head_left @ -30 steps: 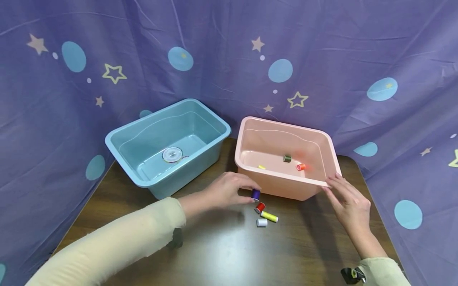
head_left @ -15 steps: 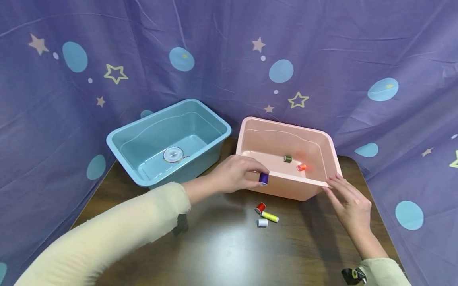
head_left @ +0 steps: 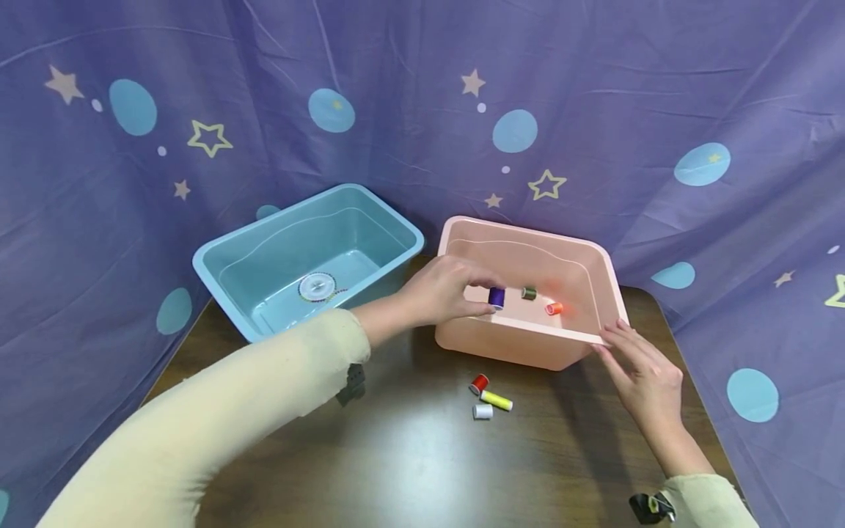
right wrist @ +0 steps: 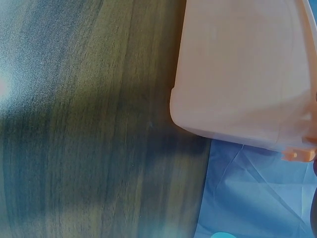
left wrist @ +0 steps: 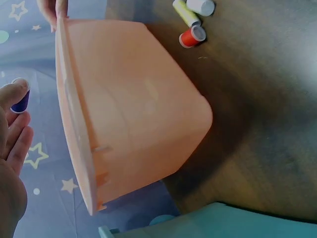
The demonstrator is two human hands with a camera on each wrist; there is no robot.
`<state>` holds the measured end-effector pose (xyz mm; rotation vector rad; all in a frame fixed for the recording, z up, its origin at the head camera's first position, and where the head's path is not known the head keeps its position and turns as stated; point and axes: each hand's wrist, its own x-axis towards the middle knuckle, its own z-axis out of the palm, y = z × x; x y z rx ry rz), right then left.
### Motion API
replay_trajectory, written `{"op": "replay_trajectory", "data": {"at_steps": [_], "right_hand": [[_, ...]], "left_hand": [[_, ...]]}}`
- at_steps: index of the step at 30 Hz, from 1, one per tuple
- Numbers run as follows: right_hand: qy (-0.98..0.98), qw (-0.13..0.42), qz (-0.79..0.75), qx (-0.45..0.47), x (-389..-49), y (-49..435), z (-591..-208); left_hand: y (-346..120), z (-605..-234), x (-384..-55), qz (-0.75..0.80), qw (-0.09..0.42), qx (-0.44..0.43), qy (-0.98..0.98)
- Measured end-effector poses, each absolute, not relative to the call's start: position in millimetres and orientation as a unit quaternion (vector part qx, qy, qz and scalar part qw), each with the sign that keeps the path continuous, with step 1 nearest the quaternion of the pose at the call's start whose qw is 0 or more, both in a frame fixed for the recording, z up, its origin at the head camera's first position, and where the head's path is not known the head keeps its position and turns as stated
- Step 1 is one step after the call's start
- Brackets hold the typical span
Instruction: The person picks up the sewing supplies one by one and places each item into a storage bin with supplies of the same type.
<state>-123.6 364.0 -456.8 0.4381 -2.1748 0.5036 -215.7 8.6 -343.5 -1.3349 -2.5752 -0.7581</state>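
My left hand pinches a purple thread spool between thumb and fingers, over the near rim of the pink bin. In the left wrist view the purple spool shows at the fingertips, beyond the bin's edge. Inside the bin lie a dark green spool and an orange spool. My right hand touches the bin's near right corner, fingers over the rim and thumb outside. On the table in front lie a red spool, a yellow spool and a white spool.
A blue bin stands to the left, holding a round white wheel of pins with a colourful beaded edge. A purple patterned curtain hangs behind the wooden table.
My left hand has lifted the purple spool from beside the red one and carried it up and over the pink bin's near rim. The right hand stays at the bin's corner.
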Motion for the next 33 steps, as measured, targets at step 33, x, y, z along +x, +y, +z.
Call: {"op": "replay_trajectory", "data": {"at_steps": [33], "right_hand": [[-0.866,0.421,0.196,0.183,-126.0,367.5,-455.4]], "left_hand": [[54.7,-324.9,-303.2,-0.219,-0.004,-0.430,-0.876]]}}
